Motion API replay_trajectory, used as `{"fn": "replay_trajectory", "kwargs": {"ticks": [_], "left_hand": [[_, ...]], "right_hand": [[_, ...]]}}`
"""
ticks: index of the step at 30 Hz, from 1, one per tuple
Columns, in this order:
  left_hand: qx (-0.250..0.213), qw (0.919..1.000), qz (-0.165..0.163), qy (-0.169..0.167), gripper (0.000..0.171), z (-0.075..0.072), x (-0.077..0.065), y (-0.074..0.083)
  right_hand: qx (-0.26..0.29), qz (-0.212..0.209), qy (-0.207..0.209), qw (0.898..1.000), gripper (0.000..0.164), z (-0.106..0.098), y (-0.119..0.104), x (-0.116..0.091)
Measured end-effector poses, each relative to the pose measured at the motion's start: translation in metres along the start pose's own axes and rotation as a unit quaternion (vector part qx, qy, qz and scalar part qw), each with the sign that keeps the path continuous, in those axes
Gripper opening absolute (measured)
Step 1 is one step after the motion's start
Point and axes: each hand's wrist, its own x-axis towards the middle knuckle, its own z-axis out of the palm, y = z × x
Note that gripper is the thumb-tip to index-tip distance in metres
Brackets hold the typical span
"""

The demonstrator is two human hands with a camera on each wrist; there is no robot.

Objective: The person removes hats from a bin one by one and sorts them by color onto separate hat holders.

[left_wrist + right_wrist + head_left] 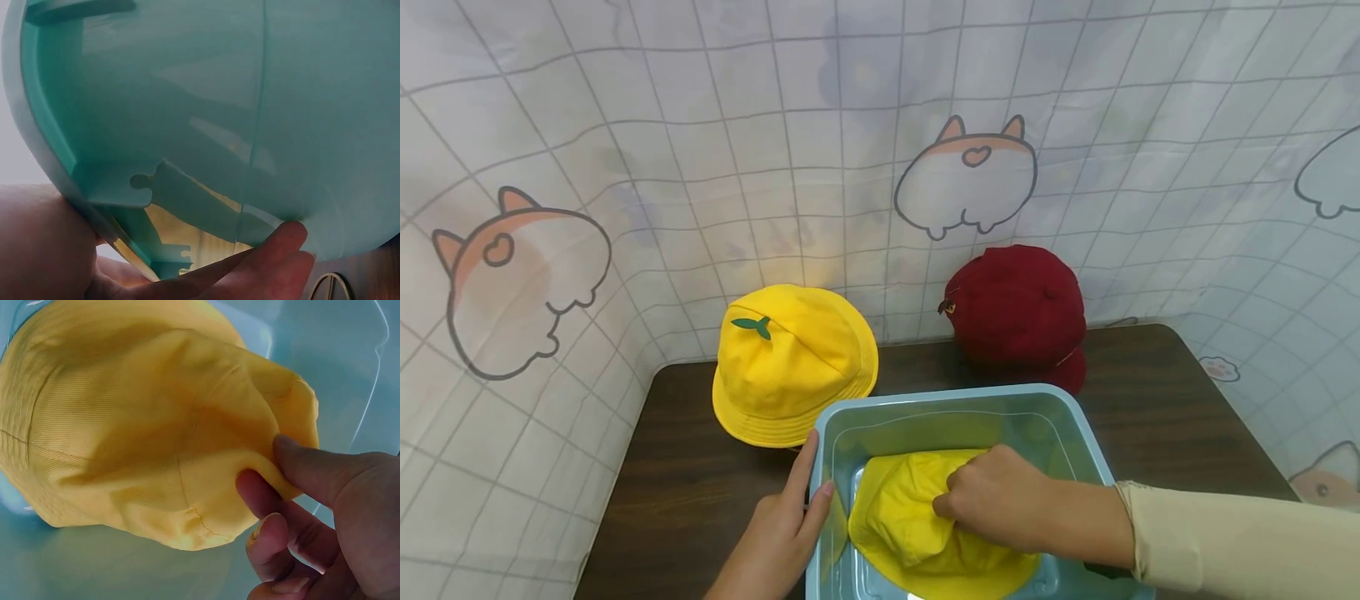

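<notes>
A yellow brimmed hat lies inside a light-blue plastic basin. My right hand reaches into the basin and pinches a fold of the hat's cloth. In the right wrist view, the thumb and index finger hold the fold of the yellow hat, and the other fingers are curled below. My left hand grips the basin's left rim. The left wrist view has its fingers against the outside of the basin wall, with the thumb side over the rim.
Behind the basin's left corner sits another yellow hat with a green sprout. A dark red cap stands behind it to the right. The dark wooden table backs onto a grid-patterned curtain.
</notes>
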Motion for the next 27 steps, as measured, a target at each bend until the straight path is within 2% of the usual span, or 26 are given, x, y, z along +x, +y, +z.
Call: {"fn": "replay_trajectory", "kwargs": {"ticks": [6,12,18,22,27], "left_hand": [[0.001,1.0,0.004,0.003,0.067,0.0,0.0,-0.002],[-0.004,1.0,0.002,0.006,0.066,0.001,-0.001,-0.002],[-0.023,0.9994,-0.021,-0.014,0.068,-0.001,0.002,-0.001],[-0.024,0.9992,-0.027,-0.015,0.068,-0.001,0.002,0.0],[-0.02,0.9995,-0.023,-0.009,0.067,-0.001,0.001,0.001]], "right_hand": [[0.007,-0.003,0.015,1.0,0.009,0.0,0.0,0.001],[0.001,-0.004,0.032,0.999,0.017,-0.004,-0.001,0.001],[0.057,0.008,0.019,0.998,0.015,-0.017,0.001,0.001],[0.083,0.013,0.026,0.996,0.014,-0.024,0.004,-0.001],[0.091,0.03,0.05,0.994,0.011,-0.042,0.006,-0.007]]}}
